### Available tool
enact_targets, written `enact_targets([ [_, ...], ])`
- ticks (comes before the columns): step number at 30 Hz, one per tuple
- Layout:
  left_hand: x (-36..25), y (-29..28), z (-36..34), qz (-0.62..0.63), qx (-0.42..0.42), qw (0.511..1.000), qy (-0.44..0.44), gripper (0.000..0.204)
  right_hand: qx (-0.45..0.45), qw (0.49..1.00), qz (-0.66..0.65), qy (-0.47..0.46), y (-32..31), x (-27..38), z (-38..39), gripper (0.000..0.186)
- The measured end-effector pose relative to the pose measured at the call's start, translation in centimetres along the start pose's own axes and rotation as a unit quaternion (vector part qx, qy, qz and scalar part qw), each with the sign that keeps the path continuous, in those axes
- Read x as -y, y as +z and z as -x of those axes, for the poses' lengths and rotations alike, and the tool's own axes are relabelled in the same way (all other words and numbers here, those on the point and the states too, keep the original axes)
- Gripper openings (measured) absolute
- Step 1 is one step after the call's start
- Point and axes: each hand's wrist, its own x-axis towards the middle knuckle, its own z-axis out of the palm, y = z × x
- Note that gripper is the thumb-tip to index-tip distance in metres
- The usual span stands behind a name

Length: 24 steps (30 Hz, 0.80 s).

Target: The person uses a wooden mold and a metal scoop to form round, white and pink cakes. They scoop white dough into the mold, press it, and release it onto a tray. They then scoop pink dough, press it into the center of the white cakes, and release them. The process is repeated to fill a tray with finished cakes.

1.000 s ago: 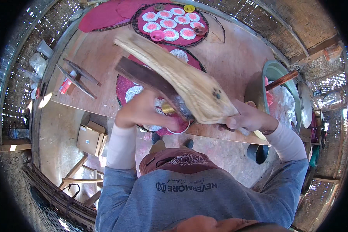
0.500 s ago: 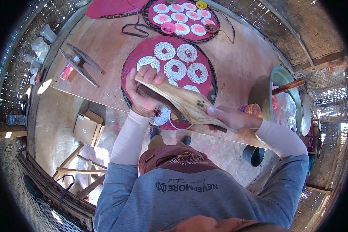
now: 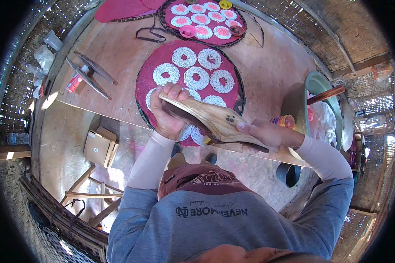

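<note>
My left hand [image 3: 164,111] is wrapped round the left end of a long wooden tool [image 3: 213,120] of pale wood over a dark piece, with fingertips over its top. My right hand [image 3: 272,133] grips the tool's right end, thumb on the pale wood near a few dark dots. The tool is held above the front edge of a round magenta tray [image 3: 153,65] bearing several white, lacy rings [image 3: 177,57]; it and my hands hide part of them. A stack of small colourful rounds [image 3: 285,122] sits just behind my right hand, partly hidden.
At the back of the plywood table [image 3: 267,65] are more magenta trays [image 3: 114,11], one with pink-centred rounds and small bowls. A green tub [image 3: 314,79] with a wooden stick is at right, two wooden bars [image 3: 87,79] at left. A cardboard box [image 3: 96,147] and dark bucket [image 3: 287,175] are below.
The tool's far left end has come down and rightward from over the back of the table. My left hand has moved from beneath it to wrap round that end, uncovering more of the front tray.
</note>
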Motion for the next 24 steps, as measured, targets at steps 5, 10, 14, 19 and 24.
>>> enact_targets([
  [5, 0.9, -0.2, -0.9, 0.026, 0.037, 0.999, -0.011, 0.023, -0.079, 0.994, 0.073, -0.011, -0.5, -0.8, 0.1, 0.087],
  [10, -0.7, -0.1, -1.7, -0.007, 0.1, 0.995, -0.008, 0.025, -0.124, 0.985, 0.115, -0.046, 0.0, 0.4, -0.3, 0.084],
  [14, -2.5, 0.8, -1.2, -0.039, 0.082, 0.996, 0.009, 0.026, -0.139, 0.979, 0.105, -0.109, 1.5, 0.7, -1.8, 0.081],
  [19, -2.9, 1.1, 0.7, -0.053, 0.001, 0.998, 0.022, 0.024, -0.065, 0.995, 0.028, -0.066, 2.5, 1.5, -1.5, 0.08],
  [24, -0.8, 2.4, 1.8, -0.144, -0.115, 0.983, -0.013, 0.049, -0.025, 0.999, -0.017, -0.038, 0.6, -0.5, 0.7, 0.078],
])
